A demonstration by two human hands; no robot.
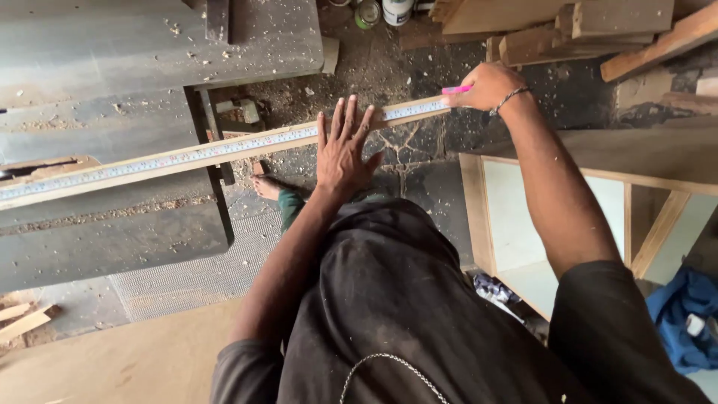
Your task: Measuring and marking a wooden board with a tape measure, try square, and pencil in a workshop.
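Pressing flat, fingers spread, the left hand (342, 150) pins tape (224, 150) on a strip (112, 179) spanning the saw table (112, 67); the right hand (486, 86) pinches a pink marker (456, 90) at its end. Easing pressure would likely let the tape slip, misplacing the mark.

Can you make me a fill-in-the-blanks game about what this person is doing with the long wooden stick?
1. The left hand lies flat with its fingers spread on the long wooden ____.
2. The right hand holds a marker whose colour is ____.
3. A measuring tape lies along the ____ face of the wooden strip.
4. Below the strip, a bare ____ stands on the floor.

Missing words: strip; pink; top; foot
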